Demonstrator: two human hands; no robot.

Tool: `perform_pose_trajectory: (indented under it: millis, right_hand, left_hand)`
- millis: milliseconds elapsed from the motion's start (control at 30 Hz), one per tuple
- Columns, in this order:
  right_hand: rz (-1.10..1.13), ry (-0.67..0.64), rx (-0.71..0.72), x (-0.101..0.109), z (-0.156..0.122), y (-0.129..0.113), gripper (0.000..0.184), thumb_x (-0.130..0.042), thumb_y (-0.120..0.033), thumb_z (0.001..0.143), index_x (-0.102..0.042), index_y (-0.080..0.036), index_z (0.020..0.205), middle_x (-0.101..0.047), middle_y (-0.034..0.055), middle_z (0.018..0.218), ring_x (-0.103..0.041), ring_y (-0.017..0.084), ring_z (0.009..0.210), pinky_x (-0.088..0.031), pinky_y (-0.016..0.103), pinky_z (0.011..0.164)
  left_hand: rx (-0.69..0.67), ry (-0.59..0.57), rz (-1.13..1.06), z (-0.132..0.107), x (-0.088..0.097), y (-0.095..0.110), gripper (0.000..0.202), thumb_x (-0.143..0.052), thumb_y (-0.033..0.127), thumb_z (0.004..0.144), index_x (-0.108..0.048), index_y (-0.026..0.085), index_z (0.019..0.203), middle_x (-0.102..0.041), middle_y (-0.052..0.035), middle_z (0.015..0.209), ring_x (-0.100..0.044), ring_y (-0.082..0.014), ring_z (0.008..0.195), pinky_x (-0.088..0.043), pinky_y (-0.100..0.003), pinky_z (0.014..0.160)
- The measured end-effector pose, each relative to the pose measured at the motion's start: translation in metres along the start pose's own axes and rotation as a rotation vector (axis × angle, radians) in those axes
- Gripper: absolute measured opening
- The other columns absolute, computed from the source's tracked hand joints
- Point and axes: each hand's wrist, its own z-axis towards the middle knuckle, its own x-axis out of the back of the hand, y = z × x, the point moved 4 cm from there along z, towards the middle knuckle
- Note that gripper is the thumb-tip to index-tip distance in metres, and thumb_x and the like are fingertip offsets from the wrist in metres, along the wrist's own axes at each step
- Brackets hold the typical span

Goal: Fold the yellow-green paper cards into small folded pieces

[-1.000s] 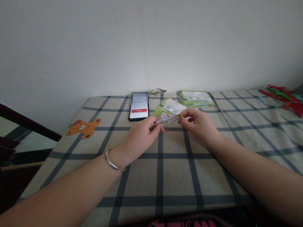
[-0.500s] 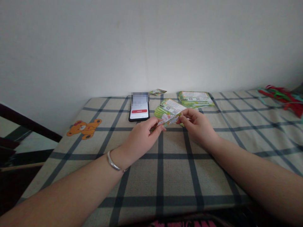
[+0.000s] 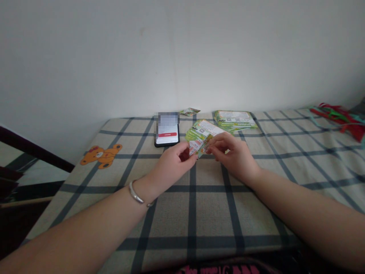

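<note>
Dark rail [image 3: 34, 148] runs along the far left, beside a checked cloth [image 3: 194, 213] that spreads below a white wall [image 3: 182, 57]. An orange teddy bear print [image 3: 100, 156] sits on the cloth, left of the hands.

The left hand [image 3: 172, 165], with a silver bangle [image 3: 135, 194] on its wrist, has a narrow grip, fingers curled and thumb pressed to the left edge of a small printed card [image 3: 201, 145] in red, white and green. Beyond that hand lies a black phone [image 3: 167, 130], its screen partly blurred above a red bar, and a small folded card [image 3: 189, 111] rests near the wall just past it.

The held card sits between the two hands, just in front of a loose pile of green-and-white cards [image 3: 203, 131] printed with QR codes. The right hand [image 3: 234, 158] closes on the card's right side in an equally narrow grip, fingertips and thumb together. Farther back stands a neat stack of cards [image 3: 235, 118], and a bundle of red and green ribbons [image 3: 339, 118] lies at the far right.
</note>
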Motion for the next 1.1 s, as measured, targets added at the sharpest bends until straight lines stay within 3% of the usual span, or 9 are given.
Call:
perform_pose_trajectory:
  millis: [133,333,533,633,800,1000,1100]
  right_hand:
    - [-0.219,-0.058,0.125,-0.003,-0.003,-0.009,0.011,-0.061,-0.028,0.088,-0.070,-0.022,0.092,-0.072,0.0007,0.084,-0.061,0.012,0.065,-0.046,0.025,0.060]
    - [-0.328,-0.080,0.182,-0.003,-0.004,-0.012,0.016,-0.063,-0.028,0.087,-0.072,-0.023,0.099,-0.073,0.0015,0.089,-0.063,0.013,0.071,-0.046,0.025,0.062]
    - [-0.393,-0.117,0.284,-0.007,-0.005,-0.015,0.015,-0.060,-0.025,0.089,-0.072,-0.022,0.097,-0.072,0.0025,0.092,-0.065,0.014,0.079,-0.047,0.026,0.067]
    - [-0.429,-0.146,0.332,-0.009,-0.005,-0.019,0.016,-0.059,-0.024,0.089,-0.072,-0.020,0.098,-0.072,0.0037,0.092,-0.065,0.016,0.080,-0.047,0.027,0.068]
    - [-0.445,-0.138,0.290,-0.007,-0.004,-0.017,0.020,-0.059,-0.020,0.086,-0.071,-0.022,0.102,-0.071,0.0015,0.088,-0.063,0.014,0.075,-0.045,0.027,0.066]
    - [-0.387,-0.082,0.228,-0.004,-0.004,-0.011,0.022,-0.059,-0.016,0.082,-0.071,-0.023,0.099,-0.071,-0.0005,0.083,-0.061,0.012,0.067,-0.043,0.024,0.061]
    - [-0.383,-0.049,0.226,-0.003,-0.004,-0.013,0.018,-0.061,-0.014,0.079,-0.070,-0.021,0.092,-0.069,-0.0009,0.078,-0.057,0.010,0.061,-0.041,0.023,0.058]
  left_hand:
    - [0.063,-0.026,-0.139,0.001,-0.003,-0.007,0.022,-0.065,0.025,0.081,-0.059,0.015,0.100,-0.069,-0.0048,0.093,-0.066,-0.0165,0.083,-0.053,-0.031,0.075]
    - [0.103,-0.068,-0.324,0.002,-0.005,-0.009,0.028,-0.067,0.021,0.079,-0.056,0.015,0.105,-0.071,-0.0065,0.100,-0.069,-0.0167,0.089,-0.054,-0.031,0.080]
    - [0.108,-0.009,-0.365,-0.001,-0.004,-0.010,0.073,-0.068,0.019,0.078,-0.028,0.022,0.140,-0.071,-0.0006,0.084,-0.068,-0.0140,0.073,-0.053,-0.026,0.067]
    - [0.081,-0.023,-0.378,-0.001,-0.004,-0.008,0.066,-0.067,0.019,0.079,-0.034,0.022,0.136,-0.070,-0.0009,0.085,-0.068,-0.0144,0.076,-0.053,-0.026,0.069]
    - [0.079,0.024,-0.308,-0.001,0.000,-0.003,0.025,-0.054,0.030,0.090,-0.059,0.016,0.109,-0.068,-0.0046,0.093,-0.065,-0.0138,0.079,-0.054,-0.027,0.070]
    - [0.019,-0.003,-0.270,-0.002,-0.003,-0.001,0.026,-0.049,0.016,0.087,-0.060,0.017,0.111,-0.068,-0.0039,0.099,-0.065,-0.0135,0.088,-0.052,-0.028,0.081]
    - [-0.032,0.015,-0.188,-0.003,-0.003,0.000,0.023,-0.053,0.018,0.088,-0.059,0.017,0.110,-0.067,-0.0045,0.103,-0.064,-0.0143,0.092,-0.051,-0.030,0.086]
